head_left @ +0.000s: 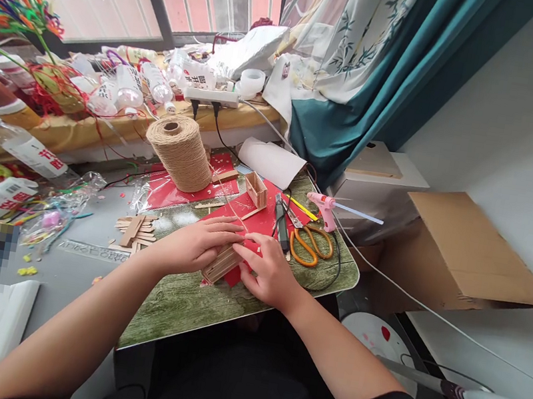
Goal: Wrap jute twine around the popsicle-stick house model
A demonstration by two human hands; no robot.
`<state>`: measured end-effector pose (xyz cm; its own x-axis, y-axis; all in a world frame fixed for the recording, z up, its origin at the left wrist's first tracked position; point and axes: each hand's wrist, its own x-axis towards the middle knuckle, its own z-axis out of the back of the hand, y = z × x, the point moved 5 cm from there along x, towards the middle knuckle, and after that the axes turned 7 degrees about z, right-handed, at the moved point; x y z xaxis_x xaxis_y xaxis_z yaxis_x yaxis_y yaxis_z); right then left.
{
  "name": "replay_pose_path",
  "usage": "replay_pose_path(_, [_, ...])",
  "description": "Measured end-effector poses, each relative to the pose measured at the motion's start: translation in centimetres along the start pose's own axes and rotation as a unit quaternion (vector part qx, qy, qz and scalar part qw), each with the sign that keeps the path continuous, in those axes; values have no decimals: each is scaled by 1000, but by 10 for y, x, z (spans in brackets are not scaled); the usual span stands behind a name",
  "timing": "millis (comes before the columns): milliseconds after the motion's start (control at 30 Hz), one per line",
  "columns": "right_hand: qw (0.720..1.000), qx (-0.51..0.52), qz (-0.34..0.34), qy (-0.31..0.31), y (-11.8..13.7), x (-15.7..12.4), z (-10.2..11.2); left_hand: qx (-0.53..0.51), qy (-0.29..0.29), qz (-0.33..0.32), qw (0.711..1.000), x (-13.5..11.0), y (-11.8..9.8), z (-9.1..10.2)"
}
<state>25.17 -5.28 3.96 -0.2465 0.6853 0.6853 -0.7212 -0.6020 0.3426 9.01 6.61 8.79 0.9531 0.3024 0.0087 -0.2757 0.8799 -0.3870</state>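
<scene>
My left hand [199,243] lies over a small panel of glued wooden sticks [219,265] on the green mat [178,307], fingers curled on its top. From the right, my right hand [268,270] pinches the same panel at its upper end, over a sheet of red paper [255,221]. A small open box of wooden sticks [256,189] stands just beyond the hands. Loose wooden sticks [136,230] lie in a pile to the left of my left hand.
A spool of jute twine [180,152] stands behind the red paper. Orange-handled scissors [310,245], a utility knife [282,222] and a pink glue gun [326,205] lie at the right of the mat. Bottles and clutter line the window sill [106,123]; cardboard [465,251] stands at the right.
</scene>
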Motion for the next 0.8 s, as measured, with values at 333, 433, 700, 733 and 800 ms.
replay_pose_path(333, [999, -23, 21, 32, 7, -2, -4, -10, -15, -8, 1000, 0, -3, 1])
replay_pose_path(433, [999, -26, 32, 29, 9, -1, -1, -11, -19, -12, 1000, 0, -3, 0])
replay_pose_path(700, [1000, -26, -17, 8, 4, -4, 2, -12, -22, -13, 1000, 1, -3, 1])
replay_pose_path(733, [1000, -20, -17, 0, 4, -5, 2, -12, -21, -14, 1000, 1, -3, 1])
replay_pose_path(800, [999, -5, -23, -23, 3, -6, 4, -11, -17, -17, 1000, 2, -4, 2])
